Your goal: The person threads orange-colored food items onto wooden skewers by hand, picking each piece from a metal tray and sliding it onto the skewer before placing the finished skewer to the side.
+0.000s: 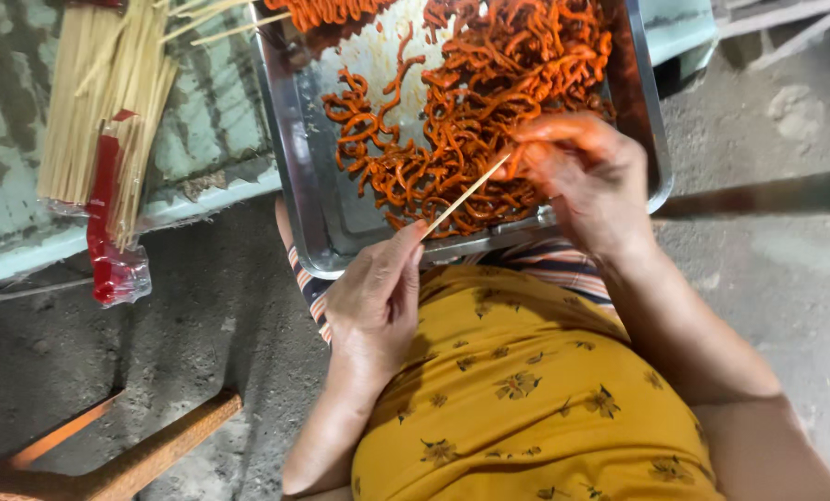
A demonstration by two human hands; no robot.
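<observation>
Nearest: yellow flowered garment point(526, 390) fills the bottom, forearms cut off by the lower edge. Left hand point(373, 301) has its fingers pinched narrow on the near end of a thin wooden skewer point(463, 196); grip point partly hidden by the thumb. Skewer slants up-right to the right hand point(587, 181), fingers closed on an orange-red strip at the skewer tip; exact contact hard to make out. Both hands sit over the near rim of a metal tray point(304, 176), top cut off, holding a pile of orange-red curly strips point(489, 83). Far left on the pale green desk point(202, 130): bundle of skewers point(100, 93) in clear wrap with a red end point(104, 232). Wooden stool frame point(146, 455) bottom left, mostly out of frame.
</observation>
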